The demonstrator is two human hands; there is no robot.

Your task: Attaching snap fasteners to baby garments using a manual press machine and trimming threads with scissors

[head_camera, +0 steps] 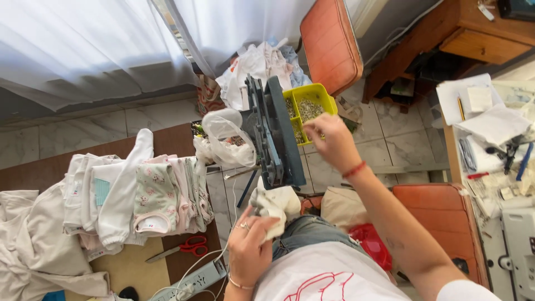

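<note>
Below the press, the left hand grips a white cloth; the right hand pinches at the yellow bin.

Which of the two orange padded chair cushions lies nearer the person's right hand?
The upper orange cushion, behind the yellow compartment bin that the right hand reaches into. The other orange cushion lies lower right, beside the forearm.

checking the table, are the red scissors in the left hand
No, the red-handled scissors lie on the brown table beside the stacked baby clothes, while the left hand grips a white cloth.
</note>
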